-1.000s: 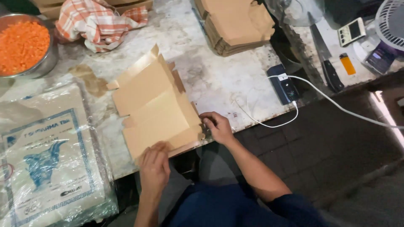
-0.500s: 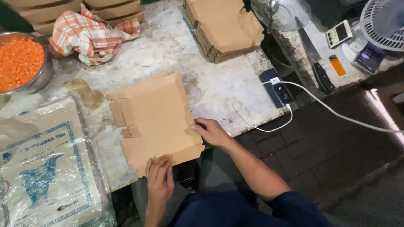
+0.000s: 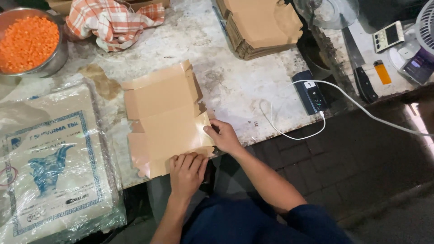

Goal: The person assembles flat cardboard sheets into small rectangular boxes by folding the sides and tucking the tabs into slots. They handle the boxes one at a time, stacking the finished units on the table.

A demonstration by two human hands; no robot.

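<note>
Flat brown cardboard box blank [image 3: 165,119] lies unfolded on the worn grey-white tabletop [image 3: 235,86], its near edge hanging at the tabletop's 6 o'clock rim. Left hand [image 3: 187,174] presses down on the blank's near flap at 6 o'clock, fingers curled and knuckles up, its grip narrow and pinning the card rather than wrapped around it. Right hand [image 3: 224,135] sits at the blank's 4 o'clock corner, fingertips on the card edge, grip narrow and pinching that edge.

At 12 to 1 o'clock from the blank a stack of flat brown cardboard blanks [image 3: 260,27] rests well apart. At 10 o'clock stands a round metal bowl of orange grains [image 3: 27,43], with a red-and-white checked cloth [image 3: 113,22] beside it. At 8 o'clock lies a clear plastic-wrapped printed sack [image 3: 49,167], just beside the blank. At 3 o'clock a dark power strip [image 3: 312,92] holds a white cable [image 3: 361,106].
</note>
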